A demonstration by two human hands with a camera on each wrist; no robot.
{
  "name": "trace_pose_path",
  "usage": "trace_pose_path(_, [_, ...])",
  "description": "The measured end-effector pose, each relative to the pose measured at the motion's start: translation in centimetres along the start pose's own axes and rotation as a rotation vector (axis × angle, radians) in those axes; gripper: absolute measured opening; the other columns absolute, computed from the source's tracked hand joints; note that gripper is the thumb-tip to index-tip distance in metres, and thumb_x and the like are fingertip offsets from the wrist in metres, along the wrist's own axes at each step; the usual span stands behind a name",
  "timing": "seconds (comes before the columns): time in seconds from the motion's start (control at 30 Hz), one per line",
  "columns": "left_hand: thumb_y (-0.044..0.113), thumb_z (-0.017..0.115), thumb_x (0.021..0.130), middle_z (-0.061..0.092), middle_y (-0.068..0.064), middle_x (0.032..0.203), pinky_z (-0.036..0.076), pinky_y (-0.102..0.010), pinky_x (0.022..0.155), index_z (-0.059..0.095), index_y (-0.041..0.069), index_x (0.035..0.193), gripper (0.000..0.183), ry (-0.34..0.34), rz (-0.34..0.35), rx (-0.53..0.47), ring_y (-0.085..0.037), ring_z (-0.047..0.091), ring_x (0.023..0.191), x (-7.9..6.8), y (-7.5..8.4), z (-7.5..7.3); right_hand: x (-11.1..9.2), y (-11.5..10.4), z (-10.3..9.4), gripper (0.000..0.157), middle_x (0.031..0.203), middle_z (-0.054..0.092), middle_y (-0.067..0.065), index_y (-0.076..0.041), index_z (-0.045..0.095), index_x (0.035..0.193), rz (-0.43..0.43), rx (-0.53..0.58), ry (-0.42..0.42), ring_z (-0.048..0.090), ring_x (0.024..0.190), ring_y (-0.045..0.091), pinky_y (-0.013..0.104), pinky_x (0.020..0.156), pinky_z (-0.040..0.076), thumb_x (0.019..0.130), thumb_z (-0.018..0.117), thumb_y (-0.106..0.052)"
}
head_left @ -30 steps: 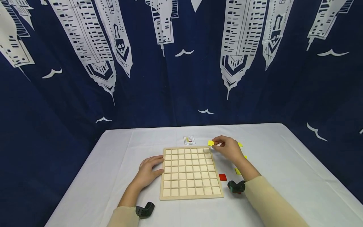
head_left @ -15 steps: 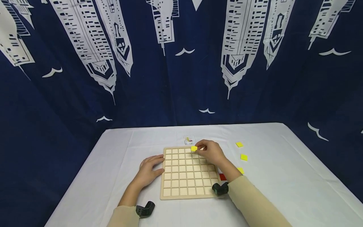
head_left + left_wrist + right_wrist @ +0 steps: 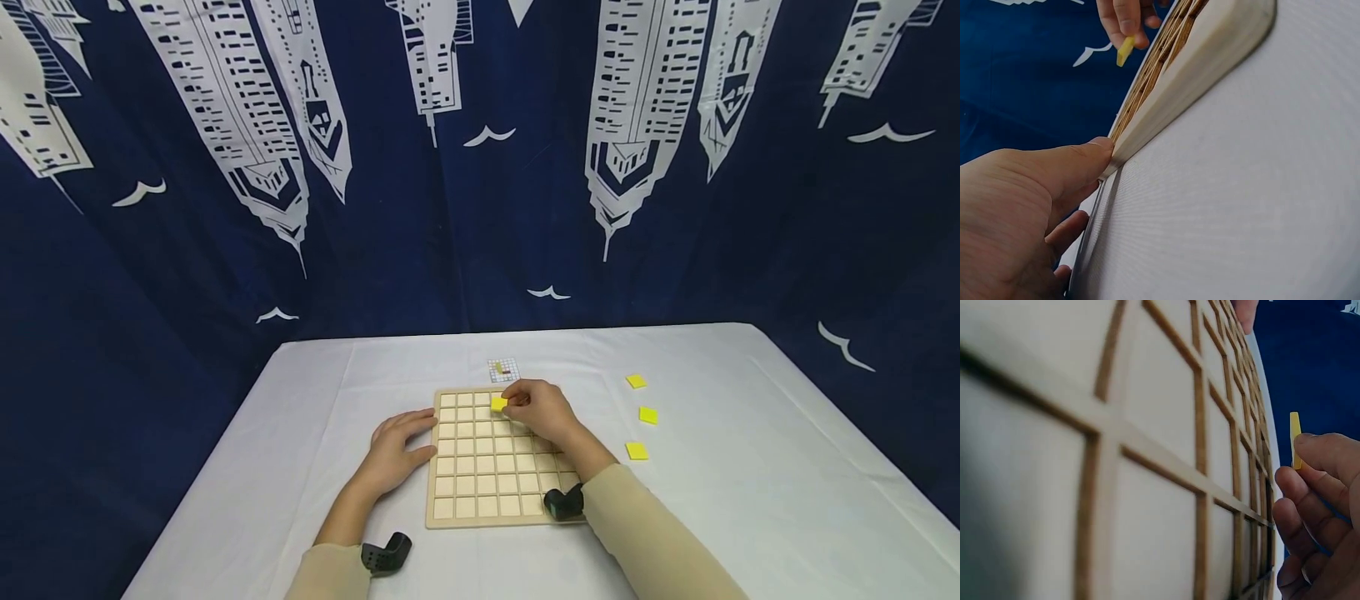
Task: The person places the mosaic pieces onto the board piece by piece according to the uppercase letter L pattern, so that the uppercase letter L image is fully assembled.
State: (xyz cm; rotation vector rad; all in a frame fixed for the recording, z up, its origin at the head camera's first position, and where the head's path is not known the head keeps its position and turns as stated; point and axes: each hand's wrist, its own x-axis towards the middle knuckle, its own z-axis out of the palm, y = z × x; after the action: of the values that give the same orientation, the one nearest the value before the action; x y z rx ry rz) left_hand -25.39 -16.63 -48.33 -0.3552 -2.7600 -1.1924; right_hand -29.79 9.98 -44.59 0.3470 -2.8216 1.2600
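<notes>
Between the thumb and fingers of my right hand (image 3: 542,408) is a small square yellow tile (image 3: 498,404), its thin edge facing the right wrist camera (image 3: 1295,440). The hand holds it over the far rows of a wooden grid board (image 3: 487,524), near the middle of the back edge. The board's square recesses look bare where they show; the right forearm covers its near right part. My left hand (image 3: 396,446) rests at the board's left edge, fingers loosely extended. In the left wrist view, the left thumb (image 3: 1082,159) touches the board's side.
Behind the board lies a small printed grid card (image 3: 503,370) with coloured squares. To the right, loose yellow tiles lie in a rough column, the middle one (image 3: 648,415) beyond the right arm. A white cloth (image 3: 750,467) covers the table; a navy patterned curtain (image 3: 450,250) hangs behind.
My right hand has carried the yellow tile leftward from beyond the board's far right corner to over its back rows. The forearm now hides the red tile seen earlier. The left hand stays put.
</notes>
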Motion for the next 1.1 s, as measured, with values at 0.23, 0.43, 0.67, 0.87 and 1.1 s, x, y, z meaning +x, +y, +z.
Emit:
trace_pose_path(0.23, [0.009,0.077,0.085,0.059,-0.005,0.144,0.018,-0.058,0.121,0.067,0.007,0.128,0.044,0.004,0.026,0.009,-0.034,0.044,0.141,-0.1,-0.1,0.0,0.1,-0.1,0.9,0.016,0.089,0.07,-0.003,-0.015,0.074,0.103,0.022,-0.008,-0.033,0.061,0.079,0.009,0.029,0.073,0.052,0.087,0.077,-0.018])
trace_pose_path(0.43, [0.01,0.077,0.085,0.059,-0.005,0.144,0.018,-0.056,0.121,0.067,0.007,0.128,0.045,-0.002,0.024,0.006,-0.032,0.044,0.141,0.1,-0.1,-0.1,0.2,-0.6,1.4,0.016,0.087,0.066,-0.005,-0.017,0.075,0.102,0.009,-0.042,-0.038,0.056,0.077,0.011,0.03,0.073,0.048,0.087,0.076,-0.018])
trace_pose_path(0.67, [0.011,0.078,0.084,0.059,-0.003,0.145,0.016,-0.054,0.122,0.067,0.008,0.128,0.045,0.0,0.007,-0.012,-0.03,0.044,0.142,0.1,0.0,-0.1,0.4,-0.5,2.2,0.015,0.084,0.061,-0.005,-0.019,0.075,0.101,-0.016,-0.127,-0.025,0.051,0.074,0.011,0.026,0.065,0.04,0.086,0.077,-0.022])
trace_pose_path(0.87, [0.011,0.077,0.085,0.059,-0.004,0.144,0.017,-0.056,0.122,0.067,0.008,0.128,0.045,0.006,0.009,0.002,-0.031,0.044,0.142,0.1,0.0,0.0,0.5,-0.8,2.2,0.017,0.083,0.06,-0.004,-0.019,0.075,0.101,-0.02,-0.14,-0.021,0.05,0.072,0.012,0.026,0.064,0.039,0.085,0.078,-0.022])
trace_pose_path(1.1, [0.011,0.078,0.084,0.059,-0.004,0.145,0.016,-0.054,0.122,0.067,0.008,0.129,0.046,0.003,0.0,-0.005,-0.031,0.043,0.143,0.0,0.1,0.0,0.5,-0.7,2.3,0.018,0.08,0.06,-0.004,-0.02,0.075,0.102,-0.023,-0.15,-0.006,0.049,0.07,0.012,0.026,0.062,0.038,0.085,0.077,-0.023])
